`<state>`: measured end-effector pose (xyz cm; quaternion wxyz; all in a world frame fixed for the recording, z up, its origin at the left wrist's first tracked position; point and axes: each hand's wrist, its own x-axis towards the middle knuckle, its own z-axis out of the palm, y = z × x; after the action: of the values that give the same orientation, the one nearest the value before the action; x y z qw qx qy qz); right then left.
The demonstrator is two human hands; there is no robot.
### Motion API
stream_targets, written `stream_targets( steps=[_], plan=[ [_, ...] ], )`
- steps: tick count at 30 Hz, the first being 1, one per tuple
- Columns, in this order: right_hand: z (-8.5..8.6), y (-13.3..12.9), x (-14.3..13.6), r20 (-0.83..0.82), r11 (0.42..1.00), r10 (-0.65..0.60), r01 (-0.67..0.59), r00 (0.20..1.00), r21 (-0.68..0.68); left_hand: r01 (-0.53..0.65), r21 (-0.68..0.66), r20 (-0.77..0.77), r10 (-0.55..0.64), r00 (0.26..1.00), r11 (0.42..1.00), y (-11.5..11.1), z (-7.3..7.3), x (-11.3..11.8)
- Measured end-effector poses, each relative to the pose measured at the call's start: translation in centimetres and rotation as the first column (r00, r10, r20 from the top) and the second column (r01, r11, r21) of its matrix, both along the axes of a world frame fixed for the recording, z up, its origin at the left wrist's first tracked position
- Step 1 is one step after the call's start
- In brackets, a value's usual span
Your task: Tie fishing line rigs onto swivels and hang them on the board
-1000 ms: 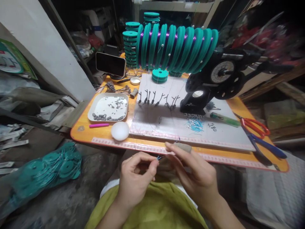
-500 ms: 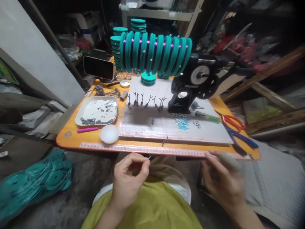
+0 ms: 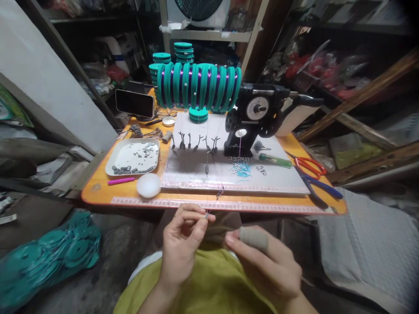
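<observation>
My left hand (image 3: 183,244) is held in front of the table's near edge, thumb and fingers closed in a pinch. Between the fingertips shows a tiny bluish piece (image 3: 207,215) with a fine line at it. To its right, my right hand (image 3: 270,264) has thumb and forefinger pressed together; whatever they may hold is too small to see. One of its fingers wears a grey wrap (image 3: 253,239). Beyond the hands, a small dark weight (image 3: 207,169) hangs on a line over the white board (image 3: 186,176). Several dark forked pieces (image 3: 196,146) stand in a row behind it.
A row of teal spools (image 3: 199,87) sits on a black winding machine (image 3: 255,113). Left are a white tray (image 3: 109,161) of grey bits, a white cup (image 3: 149,186) and a pink pen (image 3: 121,181). Right are blue bits (image 3: 241,169), red-handled scissors (image 3: 314,168) and blue-handled pliers (image 3: 324,187).
My right hand has moved left, closer to my left hand. The left hand keeps its pinch, its fingers now more extended. The camera view has shifted slightly.
</observation>
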<state>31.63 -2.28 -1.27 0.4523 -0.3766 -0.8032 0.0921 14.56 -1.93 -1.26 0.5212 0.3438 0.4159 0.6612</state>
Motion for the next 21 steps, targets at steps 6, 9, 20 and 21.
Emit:
stream_targets(
  steps=[6, 9, 20, 21],
  plan=[
    [1.4, 0.3, -3.0, 0.093, 0.992, 0.114, -0.118, 0.989, 0.037, 0.072, -0.204, 0.281, -0.013, 0.96, 0.976, -0.4, 1.0, 1.0],
    [1.2, 0.3, -1.2, 0.107, 0.993, 0.12, -0.121, 0.987, 0.0, 0.107, -0.26, 0.365, -0.005, 0.931, 0.96, -0.6, 1.1, 1.2],
    [0.8, 1.0, 3.1, 0.066, 0.977, -0.091, 0.076, 0.994, 0.201, 0.546, -0.359, 0.674, -0.194, 0.712, 0.757, 0.8, 2.1, 0.8],
    [0.8, 1.2, 3.1, 0.062, 0.976, -0.084, 0.069, 0.995, 0.206, 0.543, -0.365, 0.669, -0.193, 0.718, 0.756, 1.0, 2.2, 0.8]
  ],
)
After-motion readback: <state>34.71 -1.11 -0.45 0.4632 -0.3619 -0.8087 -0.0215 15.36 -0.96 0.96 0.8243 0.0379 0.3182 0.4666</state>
